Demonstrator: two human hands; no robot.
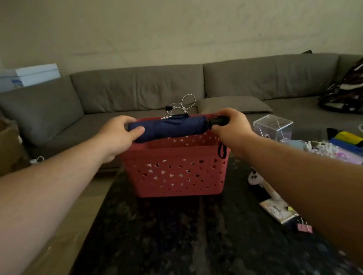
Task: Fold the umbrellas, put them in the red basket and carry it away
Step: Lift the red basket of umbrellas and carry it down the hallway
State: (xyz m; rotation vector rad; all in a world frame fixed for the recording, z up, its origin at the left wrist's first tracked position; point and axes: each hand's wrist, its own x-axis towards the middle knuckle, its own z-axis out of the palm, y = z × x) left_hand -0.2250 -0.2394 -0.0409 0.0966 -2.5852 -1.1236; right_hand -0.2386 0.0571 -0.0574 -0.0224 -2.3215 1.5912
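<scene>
- Both forearms are entering from the bottom corners, cut off by the frame edge; the right one is covering part of the clutter on the dark stone-patterned table (186,247).
- A pink binder clip (304,228), a small notepad (276,211) and a white toy figure (255,178) are lying at the table's right side, each partly hidden by the right forearm.
- The red basket (177,171) is standing upright on the table; its interior is not showing from this angle.
- The folded navy umbrella (170,128) is being held level above the basket's opening, its long axis running left to right, handle end pointing right.
- The left hand (118,135) is gripping the canopy end, fingers and thumb curled around the fabric.
- The right hand (230,126) is closing around the black handle (217,120), mostly hiding it; a black wrist strap (222,151) is hanging below.
- A clear plastic box (273,127) and a blurred pile of coloured items (343,146) are sitting further right.
- A white cable (186,103) is lying on the grey sofa (138,88) behind the basket.
</scene>
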